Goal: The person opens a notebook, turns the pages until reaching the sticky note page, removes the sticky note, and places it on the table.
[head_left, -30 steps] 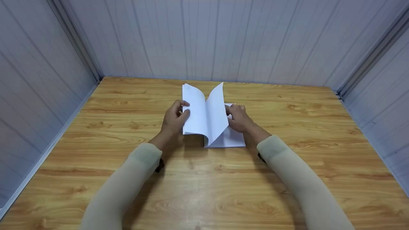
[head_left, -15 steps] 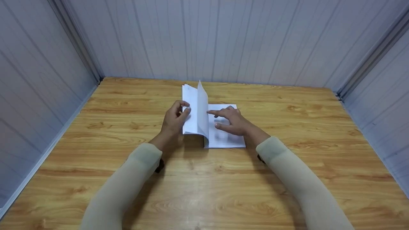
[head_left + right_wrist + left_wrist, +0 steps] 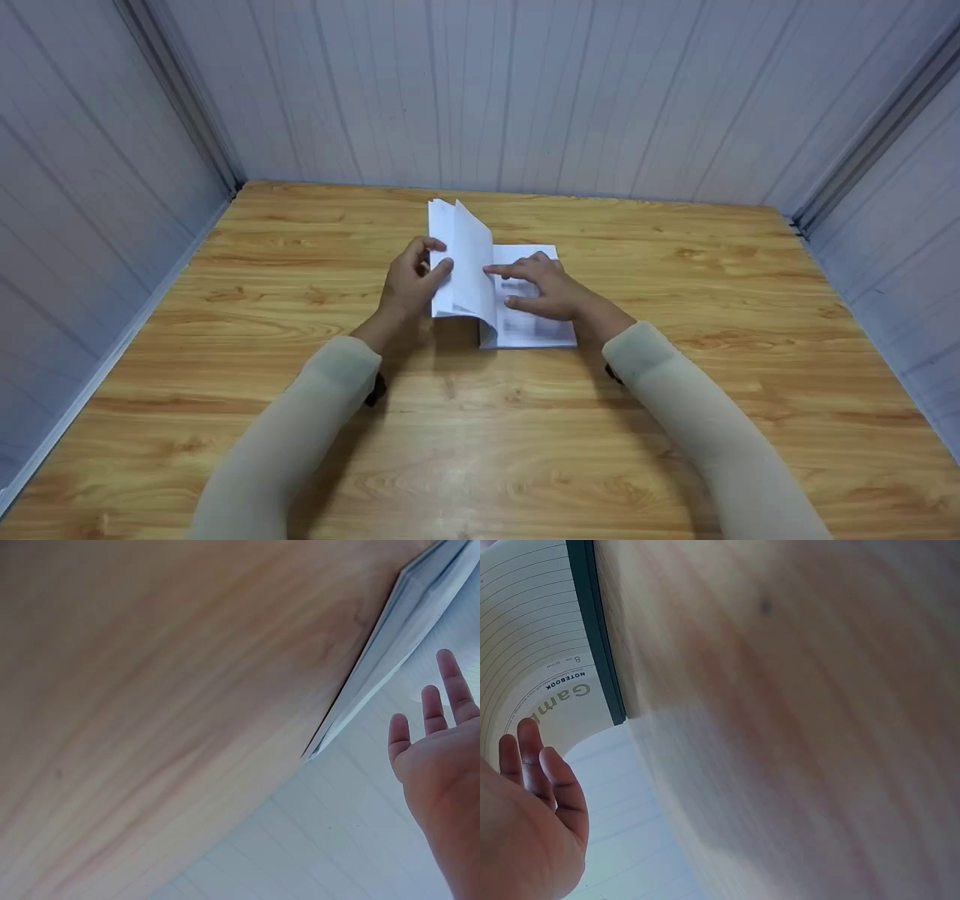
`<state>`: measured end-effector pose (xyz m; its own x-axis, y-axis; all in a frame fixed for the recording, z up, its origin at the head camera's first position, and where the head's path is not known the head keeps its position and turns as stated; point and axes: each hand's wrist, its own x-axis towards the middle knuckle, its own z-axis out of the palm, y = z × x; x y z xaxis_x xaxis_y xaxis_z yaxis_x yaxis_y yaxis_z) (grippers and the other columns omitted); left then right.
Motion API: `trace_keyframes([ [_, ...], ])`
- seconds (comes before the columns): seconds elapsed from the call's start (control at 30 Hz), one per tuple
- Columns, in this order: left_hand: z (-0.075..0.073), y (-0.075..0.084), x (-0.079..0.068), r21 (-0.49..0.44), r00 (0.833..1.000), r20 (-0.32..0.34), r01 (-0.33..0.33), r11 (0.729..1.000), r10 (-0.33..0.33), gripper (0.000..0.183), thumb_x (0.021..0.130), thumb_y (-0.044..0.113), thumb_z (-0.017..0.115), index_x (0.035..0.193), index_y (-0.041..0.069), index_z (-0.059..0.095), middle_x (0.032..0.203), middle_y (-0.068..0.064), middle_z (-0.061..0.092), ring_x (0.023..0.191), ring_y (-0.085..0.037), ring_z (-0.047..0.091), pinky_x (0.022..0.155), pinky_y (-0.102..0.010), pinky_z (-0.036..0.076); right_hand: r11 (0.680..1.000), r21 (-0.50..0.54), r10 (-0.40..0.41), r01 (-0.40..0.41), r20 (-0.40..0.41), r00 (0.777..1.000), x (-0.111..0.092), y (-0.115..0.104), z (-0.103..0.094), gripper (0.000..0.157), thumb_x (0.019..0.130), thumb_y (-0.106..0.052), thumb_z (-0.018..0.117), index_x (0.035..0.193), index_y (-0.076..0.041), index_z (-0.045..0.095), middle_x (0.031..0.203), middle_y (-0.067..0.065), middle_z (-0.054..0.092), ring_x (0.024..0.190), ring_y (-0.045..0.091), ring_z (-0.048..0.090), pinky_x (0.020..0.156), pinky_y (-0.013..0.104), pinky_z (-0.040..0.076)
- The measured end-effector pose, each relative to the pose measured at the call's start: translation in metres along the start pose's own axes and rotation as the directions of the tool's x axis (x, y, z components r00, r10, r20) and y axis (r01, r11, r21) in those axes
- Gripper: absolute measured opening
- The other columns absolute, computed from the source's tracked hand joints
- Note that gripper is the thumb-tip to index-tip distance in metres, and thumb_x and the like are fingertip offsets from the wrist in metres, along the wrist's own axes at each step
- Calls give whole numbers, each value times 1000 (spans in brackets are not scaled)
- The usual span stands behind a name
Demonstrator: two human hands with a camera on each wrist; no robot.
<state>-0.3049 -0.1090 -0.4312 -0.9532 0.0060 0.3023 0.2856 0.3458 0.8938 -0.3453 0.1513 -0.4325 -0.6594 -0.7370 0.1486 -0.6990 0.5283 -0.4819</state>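
Note:
A notebook (image 3: 540, 330) with white ruled pages lies open on the wooden table, its right-hand stack flat. My left hand (image 3: 411, 277) grips the raised left-hand pages (image 3: 472, 262) at their outer edge, thumb on top and fingers behind. In the left wrist view the notebook's dark green cover edge (image 3: 596, 630) and a printed inside cover (image 3: 555, 686) show beside the left hand. My right hand (image 3: 551, 285) hovers over the right-hand pages with fingers extended, the index fingertip right at the turned leaf. In the right wrist view the fingers of the right hand (image 3: 450, 757) are straight and spread.
The wooden table (image 3: 465, 442) spreads around the notebook on every side. A pale panelled wall (image 3: 480, 90) stands behind its far edge, with side walls at left and right.
A leaf that stood up on the right has swung over to the left stack. My right hand has let go of its edge and its fingers are extended. The left hand has barely moved.

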Motion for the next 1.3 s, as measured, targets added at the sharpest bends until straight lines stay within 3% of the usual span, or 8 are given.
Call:
trace_keyframes([
  [0.23, -1, 0, 0, -6, 1000, 13, 3, 1000, -3, 43, 86, 17, 59, 128, 27, 56, 86, -2, 53, 65, -15, 45, 58, -25, 40, 1000, 14, 15, -15, -2, 1000, 0, 2, 0, 54, 93, -34, 59, 143, -41, 42, 126, 8, 60, 115, 24, 42, 98, 52, 27],
  [0.37, 0, 0, -1, -8, 998, 35, 44, 999, -43, 33, 87, 16, 55, 116, 27, 66, 87, -3, 52, 71, -18, 46, 61, -27, 40, 999, 23, 29, -28, -14, 999, 0, 3, 0, 51, 93, -35, 59, 141, -41, 45, 126, 8, 59, 116, 24, 42, 98, 51, 28],
  [0.5, 0, 0, -3, -65, 996, 36, 82, 994, -80, 24, 87, 14, 53, 106, 22, 66, 87, -4, 48, 74, -18, 44, 63, -28, 38, 999, 19, 52, -51, -41, 998, -2, 5, -1, 43, 89, -32, 62, 132, -29, 58, 124, 8, 60, 114, 27, 42, 96, 49, 31],
  [0.6, 0, 0, -4, -78, 996, 34, 81, 994, -79, 20, 89, 15, 55, 106, 21, 63, 90, -3, 47, 78, -19, 44, 65, -29, 39, 991, -49, 122, -126, -77, 990, -2, 6, -1, 36, 86, -31, 63, 121, -21, 65, 119, 8, 60, 113, 29, 41, 94, 50, 32],
  [0.77, -1, 1, -4, -54, 998, 29, 64, 996, -62, 19, 90, 21, 60, 109, 21, 60, 95, -2, 48, 80, -19, 45, 67, -31, 41, 934, -156, 302, -322, -143, 943, 0, 7, -2, 35, 85, -32, 61, 117, -18, 64, 122, 10, 54, 120, 33, 39, 94, 52, 31],
  [0.97, 0, 0, -3, -59, 998, 27, 56, 997, -54, 19, 88, 19, 61, 107, 19, 58, 104, -10, 48, 78, -18, 43, 68, -30, 40, 847, -186, 479, -498, -138, 867, 2, 8, -2, 52, 86, -35, 61, 133, -14, 54, 139, 14, 43, 132, 36, 29, 100, 54, 26],
  [1.1, 0, -1, -2, -58, 999, 21, 39, 998, -38, 20, 86, 14, 59, 106, 17, 57, 104, -11, 49, 76, -18, 43, 68, -30, 39, 807, -212, 543, -552, -102, 833, 1, 10, -3, 66, 87, -38, 59, 144, -12, 41, 148, 14, 36, 137, 36, 25, 103, 55, 24],
  [1.3, -1, -3, -1, -34, 1000, -5, 11, 999, -11, 22, 84, 10, 55, 104, 17, 57, 98, -6, 51, 79, -18, 43, 69, -30, 38, 799, -227, 566, -557, -32, 824, -1, 12, -3, 73, 90, -41, 55, 151, -11, 29, 155, 14, 29, 146, 37, 14, 108, 59, 18],
])
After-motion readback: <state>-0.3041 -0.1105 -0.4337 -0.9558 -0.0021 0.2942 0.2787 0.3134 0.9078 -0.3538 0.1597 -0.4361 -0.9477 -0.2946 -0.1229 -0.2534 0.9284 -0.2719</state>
